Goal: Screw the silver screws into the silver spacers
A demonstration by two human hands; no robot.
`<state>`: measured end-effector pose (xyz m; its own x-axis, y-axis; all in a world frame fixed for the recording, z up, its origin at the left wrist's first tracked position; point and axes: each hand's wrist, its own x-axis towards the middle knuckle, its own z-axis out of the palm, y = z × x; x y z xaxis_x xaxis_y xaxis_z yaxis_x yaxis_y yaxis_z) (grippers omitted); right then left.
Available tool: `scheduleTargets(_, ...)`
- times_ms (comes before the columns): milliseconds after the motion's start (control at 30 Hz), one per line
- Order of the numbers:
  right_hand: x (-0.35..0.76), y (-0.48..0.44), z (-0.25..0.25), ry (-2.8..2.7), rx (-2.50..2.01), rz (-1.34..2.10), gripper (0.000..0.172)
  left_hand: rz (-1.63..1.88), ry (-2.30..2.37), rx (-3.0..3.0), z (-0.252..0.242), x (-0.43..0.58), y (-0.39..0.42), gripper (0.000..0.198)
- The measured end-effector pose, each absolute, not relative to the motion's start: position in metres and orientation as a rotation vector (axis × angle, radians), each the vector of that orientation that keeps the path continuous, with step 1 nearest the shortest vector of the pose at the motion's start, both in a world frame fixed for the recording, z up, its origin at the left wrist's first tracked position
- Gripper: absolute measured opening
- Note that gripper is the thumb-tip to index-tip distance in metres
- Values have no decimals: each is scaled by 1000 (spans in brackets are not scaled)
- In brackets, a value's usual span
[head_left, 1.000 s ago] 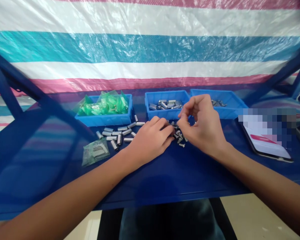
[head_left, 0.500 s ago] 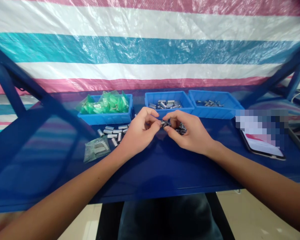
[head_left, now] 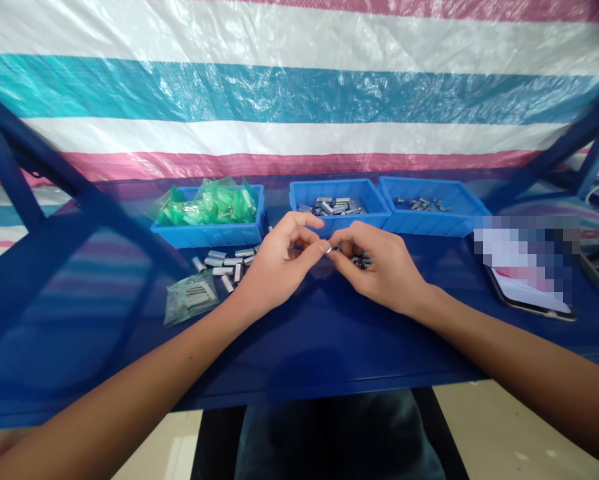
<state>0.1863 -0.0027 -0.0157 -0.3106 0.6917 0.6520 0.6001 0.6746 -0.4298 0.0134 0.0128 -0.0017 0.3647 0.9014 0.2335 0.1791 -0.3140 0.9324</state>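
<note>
My left hand [head_left: 274,267] and my right hand [head_left: 379,267] meet fingertip to fingertip just above the blue table [head_left: 329,333]. Both pinch one small metal piece [head_left: 330,249] between them. A little heap of dark screws [head_left: 363,260] lies on the table behind my right hand. Several short metal sleeves [head_left: 224,263] lie in a loose group left of my left hand, and a small clear bag of parts [head_left: 192,299] lies in front of them.
Three blue trays stand along the back: one [head_left: 209,233] with green bags, one [head_left: 336,193] with metal sleeves, one [head_left: 429,220] with a few screws. A phone [head_left: 529,293] lies at the right. Blue frame struts slant on both sides before a striped tarp.
My hands rose from the screw heap and came together over the table. My right hand swung in from above the heap to meet the left, and both now pinch one small piece.
</note>
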Motion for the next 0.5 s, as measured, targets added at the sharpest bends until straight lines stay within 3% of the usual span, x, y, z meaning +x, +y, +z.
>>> scheduleTargets(500,183,-5,-16,-2073,-954,-51,10,949,907,1607,-1,12,13,19)
